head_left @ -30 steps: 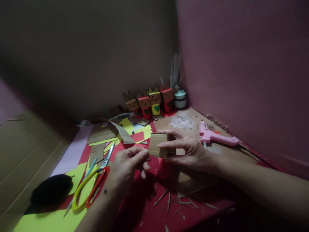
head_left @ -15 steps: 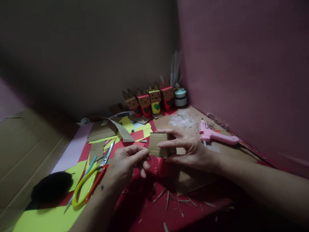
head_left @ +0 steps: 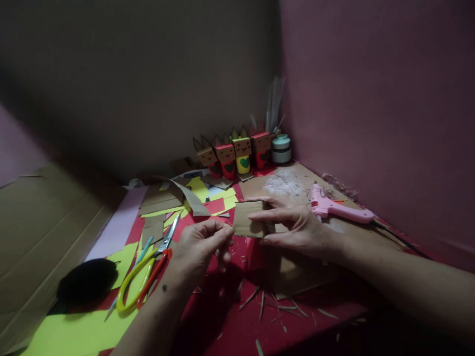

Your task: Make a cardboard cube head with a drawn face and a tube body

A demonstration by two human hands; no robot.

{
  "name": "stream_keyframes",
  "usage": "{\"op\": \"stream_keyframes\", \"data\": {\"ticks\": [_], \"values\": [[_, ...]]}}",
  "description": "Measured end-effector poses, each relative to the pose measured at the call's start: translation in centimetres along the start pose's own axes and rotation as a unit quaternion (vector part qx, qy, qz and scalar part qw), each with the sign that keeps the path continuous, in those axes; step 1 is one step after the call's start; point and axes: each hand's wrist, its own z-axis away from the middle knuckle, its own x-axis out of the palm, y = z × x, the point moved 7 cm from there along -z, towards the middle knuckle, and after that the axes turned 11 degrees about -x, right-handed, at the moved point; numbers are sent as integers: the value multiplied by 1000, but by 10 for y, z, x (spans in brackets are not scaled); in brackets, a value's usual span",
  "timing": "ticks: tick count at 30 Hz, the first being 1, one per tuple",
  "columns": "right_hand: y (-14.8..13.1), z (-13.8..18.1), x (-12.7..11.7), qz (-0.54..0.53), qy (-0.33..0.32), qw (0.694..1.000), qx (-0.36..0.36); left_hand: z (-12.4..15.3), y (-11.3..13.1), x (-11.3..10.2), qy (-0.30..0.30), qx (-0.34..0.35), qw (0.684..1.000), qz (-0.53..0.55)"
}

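Note:
A small brown cardboard box [head_left: 247,220] with rough corrugated edges is held above the red tabletop. My right hand [head_left: 287,222] grips it from the right, fingers spread over its face and edges. At the box's left edge, the thumb and forefinger of my left hand [head_left: 208,240] are pinched together against the cardboard, the other fingers curled beneath. Scissors [head_left: 159,257] with a yellow and a red handle lie left of my left hand, beside a light blue pencil [head_left: 141,252]. To the right of my right hand rests a pink glue gun [head_left: 336,205].
Several box-headed figures with pointed ears [head_left: 243,153] stand at the back by a pale jar [head_left: 281,149]. Coloured paper [head_left: 85,331], a curled cardboard strip [head_left: 191,198] and a black round object [head_left: 89,282] lie left. Cardboard shreds [head_left: 263,301] litter the front. Walls rise behind and right.
The whole view has shifted slightly, so everything appears a little further right. Both hands keep about the same hold on the cardboard box.

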Motion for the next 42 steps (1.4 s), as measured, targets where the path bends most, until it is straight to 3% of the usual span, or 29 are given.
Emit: {"op": "stream_keyframes", "data": {"ticks": [9,14,19,24,28,33,42], "values": [[10,0,-8,23,51,997,47,5,13,-6,64,116,991,6],[13,1,-7,-18,68,994,82,13,21,-5,77,182,980,-17],[12,1,-3,-86,82,986,115,25,27,-4,98,292,950,-58],[15,1,-1,-148,93,977,120,35,32,2,116,347,925,-100],[31,4,0,-231,119,950,171,26,28,-8,137,275,951,-39],[43,5,5,-387,167,872,249,9,15,-21,143,166,974,60],[48,8,2,-467,194,809,301,-2,-1,-12,96,85,991,44]]}}
